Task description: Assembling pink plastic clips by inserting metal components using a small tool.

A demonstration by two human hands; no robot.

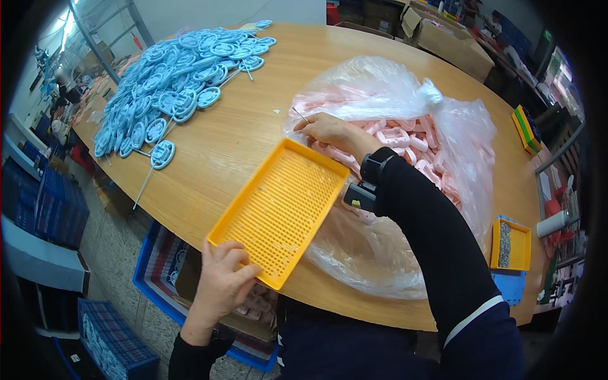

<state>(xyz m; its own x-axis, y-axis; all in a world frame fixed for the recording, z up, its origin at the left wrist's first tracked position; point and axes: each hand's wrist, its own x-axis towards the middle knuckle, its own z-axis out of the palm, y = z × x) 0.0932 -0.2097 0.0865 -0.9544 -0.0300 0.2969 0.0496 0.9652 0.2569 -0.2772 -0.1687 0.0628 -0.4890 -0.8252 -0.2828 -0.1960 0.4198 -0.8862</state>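
Note:
A shallow yellow tray (297,196) with a dimpled bottom tilts over the table's near edge. Small shiny bits, too small to name, are scattered in its dimples. My left hand (227,275) grips the tray's near left corner, thumb along the side wall. Beyond the far end of the tray, my right hand (328,130) is closed on a thin metal rod (297,114), whose tip sticks out past the fingers. Beneath that hand and forearm lies a clear plastic bag (380,79), open and filled with pink plastic frames (394,137).
Blue plastic rings with thin stems (190,69) are heaped at the far left of the wooden table (253,120). A small yellow tray of metal parts (520,250) stands at the right edge, near a yellow-green box (527,130). Below the table sits a blue crate (152,263).

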